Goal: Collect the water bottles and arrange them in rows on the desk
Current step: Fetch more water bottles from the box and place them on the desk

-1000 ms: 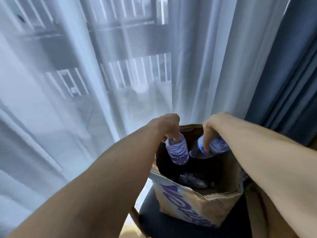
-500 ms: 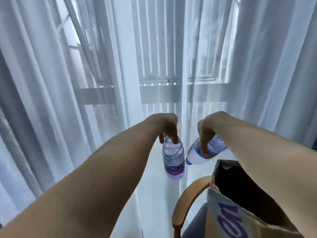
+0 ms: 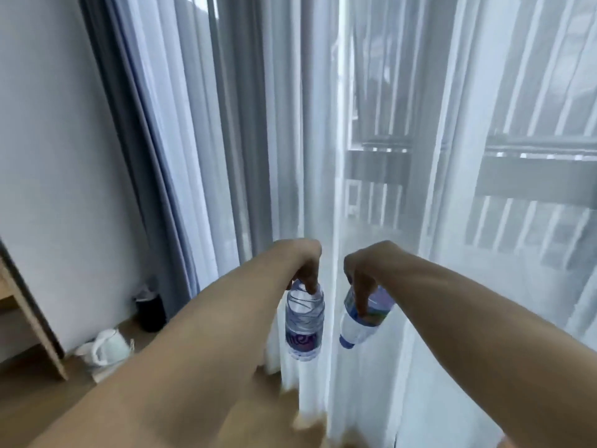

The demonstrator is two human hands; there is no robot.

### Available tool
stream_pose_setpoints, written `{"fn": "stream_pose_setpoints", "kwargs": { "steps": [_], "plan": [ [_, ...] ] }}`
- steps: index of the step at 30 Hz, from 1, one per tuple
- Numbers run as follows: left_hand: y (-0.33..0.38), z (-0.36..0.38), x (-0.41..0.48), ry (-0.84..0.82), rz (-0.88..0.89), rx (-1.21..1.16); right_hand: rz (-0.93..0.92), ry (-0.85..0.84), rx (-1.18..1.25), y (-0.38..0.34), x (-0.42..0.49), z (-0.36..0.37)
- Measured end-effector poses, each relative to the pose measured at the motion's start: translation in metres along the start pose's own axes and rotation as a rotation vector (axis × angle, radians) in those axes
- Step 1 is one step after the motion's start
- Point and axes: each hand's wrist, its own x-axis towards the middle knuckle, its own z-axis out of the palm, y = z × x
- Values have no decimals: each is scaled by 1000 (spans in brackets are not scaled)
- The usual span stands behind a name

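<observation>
My left hand [image 3: 302,265] grips the top of a clear water bottle [image 3: 304,328] with a purple label; it hangs nearly upright below my fingers. My right hand [image 3: 363,271] holds a second water bottle [image 3: 361,323] by its body; this one is tilted, its blue cap pointing down and left. Both bottles hang in the air in front of the sheer curtain, a short gap apart. The desk is not in view.
White sheer curtains [image 3: 371,156] cover a window ahead, with a blue drape [image 3: 135,130] at left. On the wooden floor at left stand a white kettle [image 3: 106,349] and a small black bin [image 3: 150,308]. A wooden furniture edge [image 3: 29,315] juts in at far left.
The view has swung left, away from the cardboard box and chair, which have left the frame. Both bottles came up out of the box and travel with my hands.
</observation>
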Motion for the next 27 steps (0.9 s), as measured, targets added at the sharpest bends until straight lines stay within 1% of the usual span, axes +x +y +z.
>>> {"fn": "stream_pose_setpoints", "kwargs": {
  "steps": [6,9,12,14,18,24,27],
  "plan": [
    [-110,2,5,-29,-223,-62,-232,55,-110,-82,70,-44],
    [-157,-7,6,-9,-321,-74,-320,115,-169,-118,105,-68],
    [-198,-15,5,6,-434,-112,-410,122,-187,-153,136,-93],
    [-228,-18,2,4,-502,-168,-476,161,-232,-176,152,-110],
    [-287,-16,-5,10,-635,-198,-580,239,-287,-223,174,-141],
    [-371,-21,-30,34,-749,-260,-692,334,-391,-306,195,-188],
    [-425,-21,-44,29,-797,-302,-751,346,-436,-359,204,-209]
  ]
}}
